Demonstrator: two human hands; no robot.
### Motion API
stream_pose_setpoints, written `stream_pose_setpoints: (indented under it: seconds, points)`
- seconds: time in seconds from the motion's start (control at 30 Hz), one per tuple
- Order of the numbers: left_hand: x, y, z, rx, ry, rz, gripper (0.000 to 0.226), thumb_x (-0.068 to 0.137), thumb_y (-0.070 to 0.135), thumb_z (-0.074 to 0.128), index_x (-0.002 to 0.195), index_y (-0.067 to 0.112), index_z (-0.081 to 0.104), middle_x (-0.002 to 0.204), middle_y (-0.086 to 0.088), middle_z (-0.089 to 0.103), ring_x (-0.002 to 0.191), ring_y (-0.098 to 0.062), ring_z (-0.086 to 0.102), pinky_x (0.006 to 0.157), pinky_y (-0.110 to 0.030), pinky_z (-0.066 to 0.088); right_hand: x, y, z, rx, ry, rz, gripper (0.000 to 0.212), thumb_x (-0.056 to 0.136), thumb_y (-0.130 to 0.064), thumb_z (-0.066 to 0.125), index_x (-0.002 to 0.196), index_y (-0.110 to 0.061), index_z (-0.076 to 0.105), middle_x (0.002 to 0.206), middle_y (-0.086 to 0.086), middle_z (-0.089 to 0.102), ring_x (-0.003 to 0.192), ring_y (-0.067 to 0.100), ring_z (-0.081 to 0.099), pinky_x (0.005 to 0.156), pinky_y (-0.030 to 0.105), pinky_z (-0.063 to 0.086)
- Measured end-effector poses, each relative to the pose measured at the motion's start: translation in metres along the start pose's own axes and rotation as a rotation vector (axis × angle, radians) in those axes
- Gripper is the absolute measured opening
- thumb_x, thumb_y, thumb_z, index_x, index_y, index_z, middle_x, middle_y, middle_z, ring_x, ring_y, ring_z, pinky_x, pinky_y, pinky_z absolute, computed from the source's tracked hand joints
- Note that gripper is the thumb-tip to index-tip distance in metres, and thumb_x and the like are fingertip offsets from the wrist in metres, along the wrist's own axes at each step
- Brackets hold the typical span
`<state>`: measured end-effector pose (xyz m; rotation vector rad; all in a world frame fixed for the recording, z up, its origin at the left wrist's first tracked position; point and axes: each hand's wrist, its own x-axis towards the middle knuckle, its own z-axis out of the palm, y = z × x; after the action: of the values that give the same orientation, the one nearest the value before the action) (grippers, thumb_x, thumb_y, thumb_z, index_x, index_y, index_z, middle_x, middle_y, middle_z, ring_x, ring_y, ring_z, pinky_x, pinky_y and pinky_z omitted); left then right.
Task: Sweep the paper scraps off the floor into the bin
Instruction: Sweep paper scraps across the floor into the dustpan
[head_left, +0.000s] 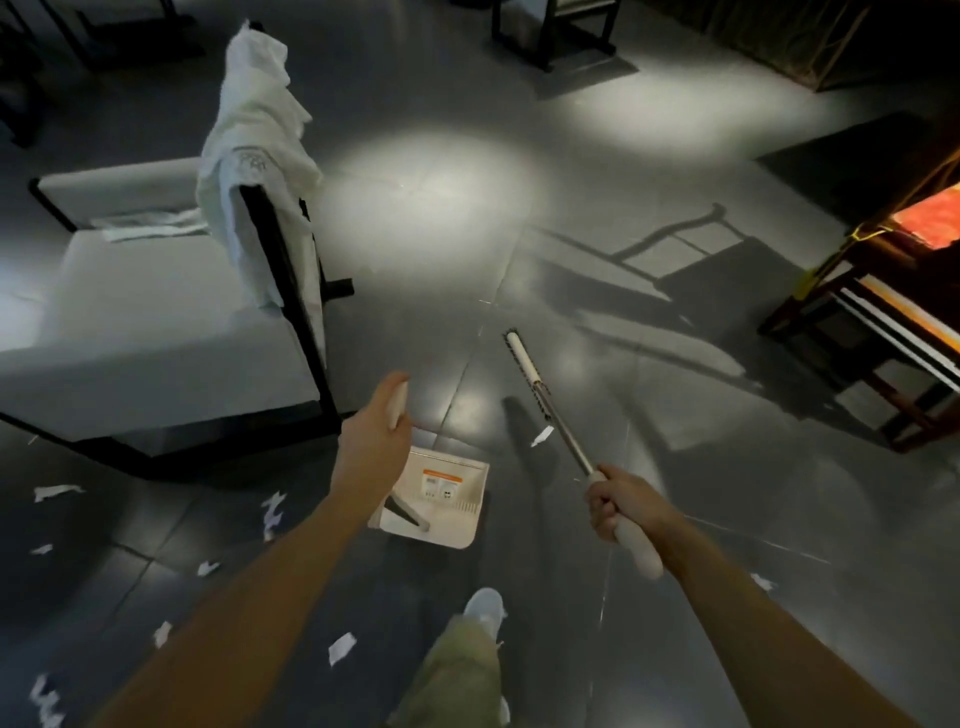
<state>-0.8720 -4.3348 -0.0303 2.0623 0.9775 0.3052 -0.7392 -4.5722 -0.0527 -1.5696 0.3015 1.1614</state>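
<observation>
Floor (675, 519) open ahead, sofa (156, 322) left | left hand (376, 441) grips dustpan (447, 496) | right hand (621, 501) grips broom (569, 444)

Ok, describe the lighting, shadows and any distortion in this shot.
Head view: dim room, with bright glare pools on the glossy floor; a long furniture shadow stretches beyond the broom; wide-angle bending curves the sofa edges; the scraps look slightly soft.

left hand (376, 431) grips dustpan (447, 499) | right hand (621, 506) grips broom (550, 415)
</observation>
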Motion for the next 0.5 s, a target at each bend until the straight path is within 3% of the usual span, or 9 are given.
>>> stream_pose_setpoints:
  seconds: [0.13, 0.33, 0.5]
  points:
    - [0.032, 0.008, 0.039, 0.055, -0.001, -0.016, 0.045, 0.097, 0.016, 0.047, 0.135, 0.035, 0.036, 0.090, 0.000, 0.054, 0.070, -0.009, 0.054, 0.056, -0.015, 0.040, 0.046, -0.032, -0.035, -0.113, 0.003, 0.024, 0.026, 0.089, 0.011, 0.037, 0.096, -0.011, 0.049, 0.055, 0.003, 0.036, 0.030, 0.004, 0.034, 0.031, 0.012, 0.031]
    - [0.026, 0.020, 0.085, 0.110, 0.041, -0.112, 0.044, 0.096, 0.018, 0.047, 0.135, 0.036, 0.036, 0.092, -0.002, 0.056, 0.068, -0.008, 0.056, 0.052, -0.014, 0.042, 0.099, -0.049, -0.089, -0.218, -0.013, 0.095, 0.029, 0.089, 0.012, 0.039, 0.104, -0.012, 0.046, 0.059, 0.004, 0.039, 0.030, 0.004, 0.037, 0.032, 0.013, 0.035]
    - [-0.014, 0.030, 0.111, 0.177, 0.071, -0.156, 0.049, 0.096, 0.019, 0.046, 0.140, 0.036, 0.033, 0.092, -0.004, 0.053, 0.075, -0.015, 0.054, 0.066, -0.029, 0.045, 0.128, -0.033, -0.132, -0.375, -0.082, 0.177, 0.017, 0.091, 0.008, 0.040, 0.101, -0.005, 0.044, 0.060, 0.005, 0.040, 0.031, 0.005, 0.038, 0.034, 0.015, 0.036]
